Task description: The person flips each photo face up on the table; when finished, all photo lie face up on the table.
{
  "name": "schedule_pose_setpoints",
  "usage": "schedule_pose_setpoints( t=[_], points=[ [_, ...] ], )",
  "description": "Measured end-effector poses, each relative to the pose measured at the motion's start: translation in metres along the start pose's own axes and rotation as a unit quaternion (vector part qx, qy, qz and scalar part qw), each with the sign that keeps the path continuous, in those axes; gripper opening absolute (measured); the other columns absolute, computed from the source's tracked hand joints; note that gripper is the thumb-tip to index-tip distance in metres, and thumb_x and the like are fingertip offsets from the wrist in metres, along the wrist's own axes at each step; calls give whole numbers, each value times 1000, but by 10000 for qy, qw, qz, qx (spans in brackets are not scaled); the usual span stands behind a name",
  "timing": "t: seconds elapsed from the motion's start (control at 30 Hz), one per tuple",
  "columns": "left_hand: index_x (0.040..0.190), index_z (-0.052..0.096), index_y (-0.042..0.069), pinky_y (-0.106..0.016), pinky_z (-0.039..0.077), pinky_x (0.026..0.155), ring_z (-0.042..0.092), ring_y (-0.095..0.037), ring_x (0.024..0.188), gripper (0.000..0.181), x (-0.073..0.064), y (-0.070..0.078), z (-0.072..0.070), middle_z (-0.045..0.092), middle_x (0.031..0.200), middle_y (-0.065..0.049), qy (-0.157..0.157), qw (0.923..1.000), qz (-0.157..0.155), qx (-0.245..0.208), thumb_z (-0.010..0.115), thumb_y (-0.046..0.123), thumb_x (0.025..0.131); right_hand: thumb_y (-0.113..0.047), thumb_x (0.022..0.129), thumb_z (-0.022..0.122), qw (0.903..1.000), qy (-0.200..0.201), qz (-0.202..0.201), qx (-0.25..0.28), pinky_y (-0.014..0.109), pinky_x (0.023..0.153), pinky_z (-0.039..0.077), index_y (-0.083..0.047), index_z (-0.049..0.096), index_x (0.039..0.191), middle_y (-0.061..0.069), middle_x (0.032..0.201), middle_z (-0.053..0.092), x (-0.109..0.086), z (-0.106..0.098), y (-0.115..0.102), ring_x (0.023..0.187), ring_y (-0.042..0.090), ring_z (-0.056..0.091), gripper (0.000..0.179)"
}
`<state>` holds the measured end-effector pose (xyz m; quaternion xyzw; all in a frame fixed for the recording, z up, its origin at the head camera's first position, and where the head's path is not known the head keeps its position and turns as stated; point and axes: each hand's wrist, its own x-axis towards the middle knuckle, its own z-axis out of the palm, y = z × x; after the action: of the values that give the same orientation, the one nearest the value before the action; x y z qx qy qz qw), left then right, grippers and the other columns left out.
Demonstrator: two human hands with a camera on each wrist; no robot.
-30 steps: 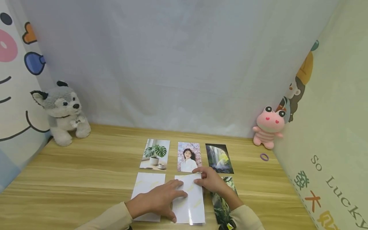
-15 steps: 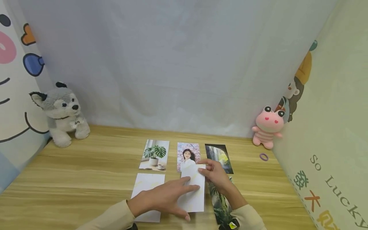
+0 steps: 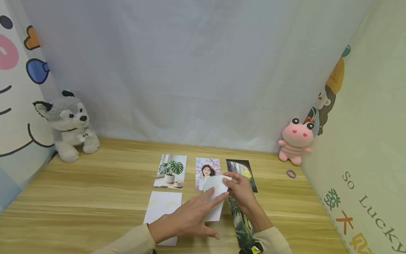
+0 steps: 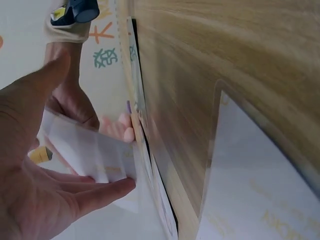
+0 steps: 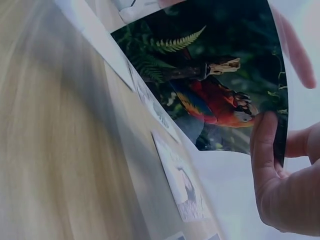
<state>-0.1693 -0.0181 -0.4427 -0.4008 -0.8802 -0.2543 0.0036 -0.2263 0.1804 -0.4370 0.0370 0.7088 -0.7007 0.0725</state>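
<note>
My right hand (image 3: pixel 245 194) pinches the upper right corner of a photo print (image 3: pixel 215 181), thumb on its white back and fingers on the picture side. From the right wrist view, that picture is a red parrot (image 5: pixel 220 102) among dark ferns. The print is raised off the table and slightly bowed. My left hand (image 3: pixel 190 215) lies across its white back with fingers stretched out, the thumb spread away. Just behind the print is a portrait photo (image 3: pixel 200 167), partly covered by it. A face-down print (image 3: pixel 161 204) lies under the left wrist; a green forest photo (image 3: pixel 242 225) lies beneath the right forearm.
On the wooden table (image 3: pixel 104 197), a plant photo (image 3: pixel 171 171) and a waterfall photo (image 3: pixel 233 165) flank the portrait. A purple ring (image 3: pixel 291 173) lies at right. A plush husky (image 3: pixel 71 123) and a pink plush toy (image 3: pixel 295 141) sit at the back corners.
The parrot print has come up off the table, white back up, and tilted, moving away toward the portrait photo. Both hands have moved with it, forward and to the right.
</note>
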Motion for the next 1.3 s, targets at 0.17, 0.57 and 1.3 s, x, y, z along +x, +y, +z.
schedule_pose_setpoints(
  t=[0.17,0.57,1.3],
  points=[
    [156,34,25,-43,58,81,66,-34,110,89,2,-1,6,52,144,-21,950,9946,180,390,82,26,80,0,97,57,9996,106,-69,233,22,63,55,11,54,130,14,101,75,1,3,-4,74,10,70,35],
    [138,57,18,-28,56,66,68,-24,79,75,5,-8,8,65,127,-15,2000,9747,864,503,65,-11,69,-5,94,64,9955,567,-549,524,24,55,56,12,58,111,0,68,71,-2,13,-6,58,12,67,25],
    [131,63,8,-19,51,63,66,-15,71,58,7,-12,9,69,124,-12,2374,9653,1084,-40,61,-15,77,-16,100,60,9951,549,-576,580,27,59,59,10,55,112,1,65,67,-4,8,1,58,12,68,29]
  ],
)
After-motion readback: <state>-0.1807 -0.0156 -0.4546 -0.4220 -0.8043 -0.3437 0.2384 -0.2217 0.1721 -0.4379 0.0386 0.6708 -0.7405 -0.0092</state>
